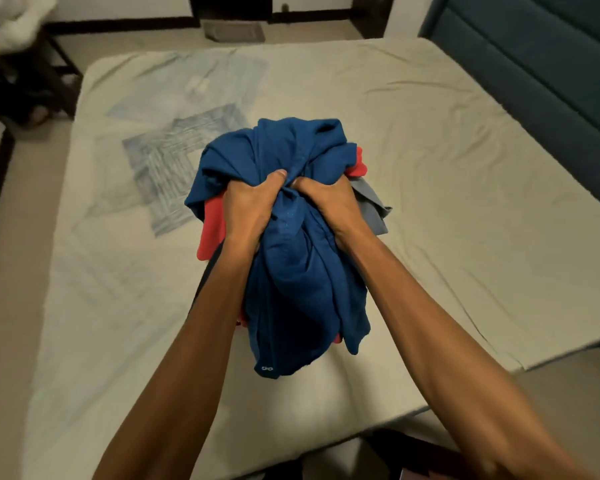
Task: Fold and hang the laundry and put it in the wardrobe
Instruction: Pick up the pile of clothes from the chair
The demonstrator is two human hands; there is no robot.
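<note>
Fig.: bundle carried over bed, head view. Left hand (253,206) and right hand (326,199), frame centre, both w/ fingers curled tight into the top of a blue garment (291,271); thumbs nearly touching, fists side by side. Blue cloth wraps the rest of the load: a red garment (213,226) pokes out lower left & upper right of the fists, a grey garment (373,207) hangs at the right side. Whole laundry bundle (284,150) is centre frame, over the middle of the bed (430,168); whether its underside rests on the sheet or hangs just above cannot be told. Blue hem w/ two small eyelets droops toward bottom centre.

Outward: bed sheet pale, wrinkled, w/ a blue-grey printed patch (177,161) left of the bundle. Teal headboard (534,81) upper right. Floor mat (234,32) top centre. White blurred object upper left, unidentifiable. No wardrobe or hangers in view.

Risks (judged): grip is on the blue garment only, so red/grey items, held by wrapping alone, could slip out sideways if the bundle is swung or lifted. Dropped as one lump, pieces stay tangled → slower sorting, more creases. Folding not yet begun; task looks at its start.
</note>
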